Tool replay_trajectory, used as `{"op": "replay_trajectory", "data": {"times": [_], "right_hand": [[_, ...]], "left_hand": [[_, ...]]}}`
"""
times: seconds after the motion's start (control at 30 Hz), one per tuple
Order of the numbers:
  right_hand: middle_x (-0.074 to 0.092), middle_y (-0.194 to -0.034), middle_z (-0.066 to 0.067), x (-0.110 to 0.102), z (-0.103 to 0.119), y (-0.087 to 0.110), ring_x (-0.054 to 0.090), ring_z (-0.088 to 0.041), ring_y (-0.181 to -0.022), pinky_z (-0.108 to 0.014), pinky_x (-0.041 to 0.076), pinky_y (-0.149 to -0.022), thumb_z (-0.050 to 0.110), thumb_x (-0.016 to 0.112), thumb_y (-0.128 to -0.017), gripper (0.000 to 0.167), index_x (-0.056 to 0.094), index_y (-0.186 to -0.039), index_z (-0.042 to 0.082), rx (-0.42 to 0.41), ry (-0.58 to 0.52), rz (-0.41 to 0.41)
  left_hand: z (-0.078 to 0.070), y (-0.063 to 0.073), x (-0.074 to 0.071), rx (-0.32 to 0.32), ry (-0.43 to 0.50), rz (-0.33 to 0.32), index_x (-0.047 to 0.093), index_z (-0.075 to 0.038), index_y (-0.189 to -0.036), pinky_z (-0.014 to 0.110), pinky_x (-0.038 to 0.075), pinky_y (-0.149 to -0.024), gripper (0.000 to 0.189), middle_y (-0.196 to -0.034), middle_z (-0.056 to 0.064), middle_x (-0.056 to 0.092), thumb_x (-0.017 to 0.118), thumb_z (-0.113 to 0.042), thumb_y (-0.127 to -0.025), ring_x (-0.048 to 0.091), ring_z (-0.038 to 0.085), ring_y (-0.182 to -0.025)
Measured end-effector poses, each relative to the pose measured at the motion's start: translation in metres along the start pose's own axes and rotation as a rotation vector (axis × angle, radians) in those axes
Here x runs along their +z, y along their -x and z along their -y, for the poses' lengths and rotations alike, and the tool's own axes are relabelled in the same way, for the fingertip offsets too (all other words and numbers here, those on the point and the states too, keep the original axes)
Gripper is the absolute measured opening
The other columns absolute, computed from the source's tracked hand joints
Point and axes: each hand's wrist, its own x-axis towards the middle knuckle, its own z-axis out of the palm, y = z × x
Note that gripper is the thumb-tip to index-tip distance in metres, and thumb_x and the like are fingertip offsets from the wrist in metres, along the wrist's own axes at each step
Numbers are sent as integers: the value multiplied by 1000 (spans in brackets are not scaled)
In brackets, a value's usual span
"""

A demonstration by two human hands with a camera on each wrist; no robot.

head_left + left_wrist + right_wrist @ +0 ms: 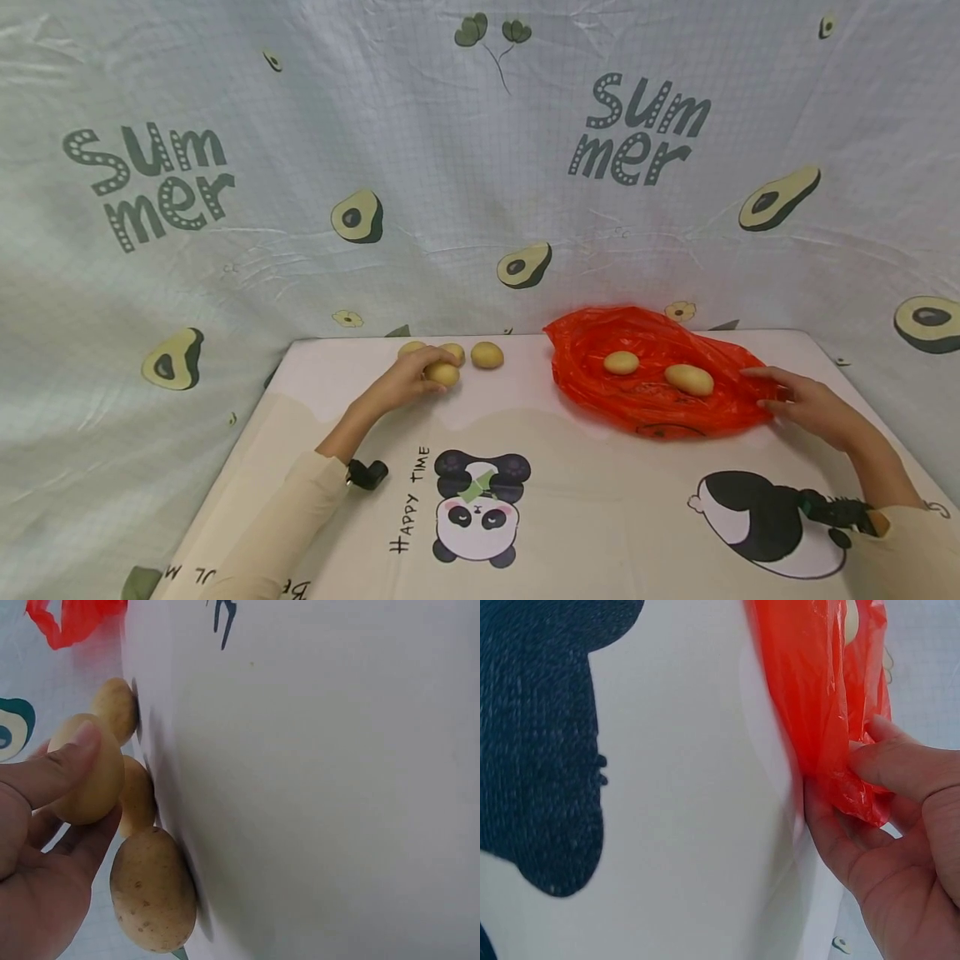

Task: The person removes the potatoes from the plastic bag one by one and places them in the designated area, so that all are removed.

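Observation:
My left hand (405, 382) holds a potato (88, 776) between thumb and fingers, at the back left of the table. Close around it lie three more potatoes, one of them (487, 355) to the right and a speckled one (154, 891) nearest the wrist camera. On the right, a red plastic bag (600, 408) lies spread with its mouth facing up. Two potatoes show inside, a small one (621, 362) and a longer one (690, 380). My right hand (817, 408) grips the bag's right end, thumb on the film and fingers beneath.
A pale table cover (585, 517) with panda prints lies under everything. Behind the table hangs a curtain (435, 167) with avocado prints, close to the back edge, the bag and the potatoes.

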Motion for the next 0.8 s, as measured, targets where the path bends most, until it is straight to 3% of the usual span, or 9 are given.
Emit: {"op": "replay_trajectory", "data": {"times": [0.23,0.5,0.8], "right_hand": [[34,-147,-41,0,0,0,37,-59,-125,-45,61,-80,1,62,-94,56,43,-146,-2,-10,7,-4],[34,-147,-40,-2,-1,-1,37,-58,-125,-43,61,-80,2,62,-94,58,42,-148,-1,3,8,9],[34,-147,-41,0,0,-2,36,-59,-125,-51,59,-83,0,61,-94,57,42,-148,-3,12,10,9]], "left_hand": [[0,1,3,-11,-59,4,67,3,-122,55,41,-109,44,-129,20,63,80,5,-81,53,40,-126],[3,-2,6,-33,-114,32,68,2,-121,54,37,-114,42,-130,19,64,81,3,-81,51,41,-132],[2,-2,6,-48,-195,62,69,2,-121,53,40,-111,42,-129,18,65,81,2,-81,53,40,-129]]}}
